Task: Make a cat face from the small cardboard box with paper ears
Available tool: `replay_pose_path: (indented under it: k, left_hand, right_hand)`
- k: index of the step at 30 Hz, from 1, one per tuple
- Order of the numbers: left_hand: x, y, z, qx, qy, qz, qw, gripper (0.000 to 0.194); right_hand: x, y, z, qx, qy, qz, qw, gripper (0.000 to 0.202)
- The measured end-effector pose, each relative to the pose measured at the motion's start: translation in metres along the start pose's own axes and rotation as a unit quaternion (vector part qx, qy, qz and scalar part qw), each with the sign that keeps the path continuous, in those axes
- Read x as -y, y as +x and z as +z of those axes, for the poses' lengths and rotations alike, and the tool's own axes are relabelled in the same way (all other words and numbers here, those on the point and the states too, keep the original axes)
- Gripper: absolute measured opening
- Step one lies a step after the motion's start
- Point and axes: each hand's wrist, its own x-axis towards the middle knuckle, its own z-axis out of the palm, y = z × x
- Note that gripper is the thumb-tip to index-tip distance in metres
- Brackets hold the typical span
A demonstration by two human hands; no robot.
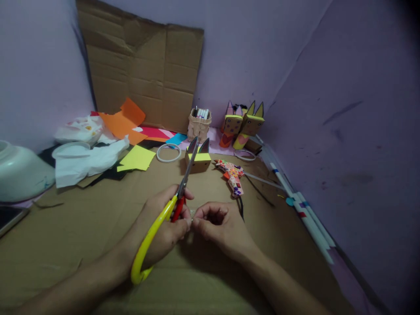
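My left hand (167,223) is closed around yellow-handled scissors (147,245), whose blades point up and away. A red part (178,209) shows beside the blades at my left fingers. My right hand (219,223) is pinched, its fingertips meeting those of my left hand over the cardboard; something tiny and pale between them is too small to make out. Beyond the hands stands a small cardboard box with a yellow top (199,162) and two dark pointed ears. To its right lies a glue gun (232,175) covered in a colourful pattern.
Two eared cardboard figures (251,127) and a marker holder (199,127) stand at the back. Yellow paper (138,158), orange paper (123,122) and white plastic (85,164) lie left. White tubes (311,223) line the right edge; a phone (11,218) is far left.
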Motion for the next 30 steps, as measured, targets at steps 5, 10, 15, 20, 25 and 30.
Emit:
replay_pose_path:
  k: [5,10,15,20,25,30]
  left_hand:
    - [-0.0003,-0.0023,-0.0001,0.008,-0.001,-0.002,1.0,0.031]
    - [-0.0001,-0.0017,0.0004,0.0,0.0,0.005,1.0,0.031]
    - [0.0008,-0.0018,0.0,0.001,-0.005,0.006,1.0,0.031]
    - [0.0007,-0.0023,-0.0005,0.003,0.011,0.006,1.0,0.03]
    - [0.0,-0.0022,0.0005,-0.008,0.015,0.014,1.0,0.03]
    - [0.0028,-0.0033,-0.0024,-0.012,0.051,0.031,0.998,0.025]
  right_hand:
    - [-0.0012,0.0007,-0.0009,0.002,0.0,-0.016,1.0,0.006]
    - [-0.0032,0.0015,-0.0016,-0.003,-0.008,-0.018,1.0,0.006]
    - [-0.0019,0.0011,-0.0008,0.0,-0.01,-0.016,1.0,0.011]
    - [0.0015,0.0003,0.0009,0.001,-0.009,-0.011,1.0,0.007]
    - [0.0033,-0.0003,0.0019,-0.003,0.007,0.004,1.0,0.005]
    - [0.0023,0.002,-0.0033,-0.018,-0.005,-0.016,1.0,0.004]
